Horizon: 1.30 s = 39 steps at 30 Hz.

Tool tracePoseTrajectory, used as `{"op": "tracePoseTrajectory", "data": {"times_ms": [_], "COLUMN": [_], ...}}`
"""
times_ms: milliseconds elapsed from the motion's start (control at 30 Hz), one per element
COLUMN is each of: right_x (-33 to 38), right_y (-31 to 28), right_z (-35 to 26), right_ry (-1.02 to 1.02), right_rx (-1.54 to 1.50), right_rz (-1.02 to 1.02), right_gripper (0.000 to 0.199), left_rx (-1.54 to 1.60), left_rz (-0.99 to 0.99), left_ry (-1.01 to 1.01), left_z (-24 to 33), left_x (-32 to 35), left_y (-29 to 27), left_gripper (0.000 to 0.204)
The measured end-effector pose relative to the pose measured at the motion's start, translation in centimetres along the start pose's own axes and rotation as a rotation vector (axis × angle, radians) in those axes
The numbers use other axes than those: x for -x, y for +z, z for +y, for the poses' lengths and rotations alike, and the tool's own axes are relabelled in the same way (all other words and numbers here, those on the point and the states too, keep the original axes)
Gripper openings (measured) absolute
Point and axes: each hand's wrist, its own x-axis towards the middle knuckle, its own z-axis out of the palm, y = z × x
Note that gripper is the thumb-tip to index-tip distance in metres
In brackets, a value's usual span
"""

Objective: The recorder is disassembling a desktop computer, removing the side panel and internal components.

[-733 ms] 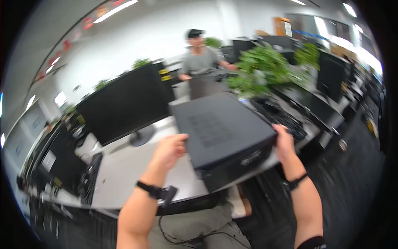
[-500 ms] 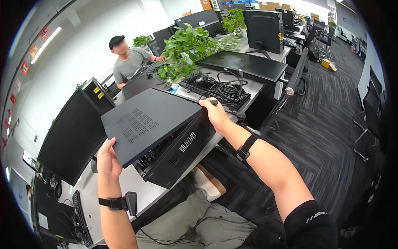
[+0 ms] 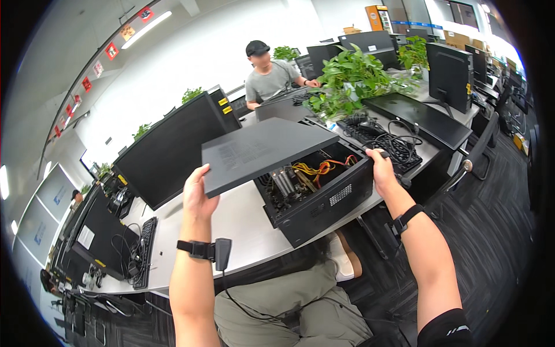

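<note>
My left hand (image 3: pixel 199 191) grips the near left corner of a flat black side panel (image 3: pixel 266 144) with punched vents. The panel is tilted, lifted off the open black computer case (image 3: pixel 324 208) on the desk edge. Inside the case, yellow, orange and red cables (image 3: pixel 315 168) and a ribbed metal part show; the panel covers the rest. At the case's right corner, my right hand (image 3: pixel 381 170) rests with its fingers closed. A short black tool handle (image 3: pixel 384 154) pokes out of it, perhaps a screwdriver; its other end is hidden.
A black monitor (image 3: pixel 167 147) stands left of the case. Behind lie a keyboard with coiled cables (image 3: pixel 384 141), a flat-lying monitor (image 3: pixel 422 118) and leafy plants (image 3: pixel 352 75). Another person (image 3: pixel 272 78) is across the desk. The desk's front edge (image 3: pixel 231 269) runs before my knees.
The panel has come further up and left off the case, baring its cables and inner parts. My right hand stays at the case's right corner. The view has swung left.
</note>
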Motion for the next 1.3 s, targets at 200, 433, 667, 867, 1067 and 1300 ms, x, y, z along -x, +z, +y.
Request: {"op": "tracePoseTrajectory", "data": {"times_ms": [200, 433, 667, 867, 1067, 1300], "right_x": [-0.3, 0.0, 4.4, 8.2, 10.7, 12.1], "right_y": [0.4, -0.9, -3.0, -5.8, -8.0, -8.9], "right_z": [-0.2, -1.4, -5.0, -4.7, -1.4, -0.3], "right_ry": [0.002, 0.046, -0.049, -0.053, 0.017, 0.117], "right_rx": [-0.026, 0.034, 0.216, 0.346, 0.430, 0.455], "right_rz": [-0.028, -0.041, -0.110, -0.227, -0.268, -0.274], "right_gripper": [0.013, 0.013, 0.014, 0.013, 0.012, 0.008], "left_rx": [-0.207, -0.399, -0.310, -0.310, -0.421, -0.363], "left_rz": [0.108, 0.246, 0.365, 0.280, 0.373, 0.415], "left_ry": [0.173, 0.245, 0.200, 0.163, 0.144, 0.124], "left_z": [8.3, 11.2, 12.0, 11.2, 8.4, 6.0], "left_x": [7.6, 14.5, 20.1, 21.3, 22.2, 21.5], "left_y": [-6.9, -12.2, -16.2, -19.2, -20.6, -21.4], "left_gripper": [0.030, 0.026, 0.023, 0.028, 0.025, 0.019]}}
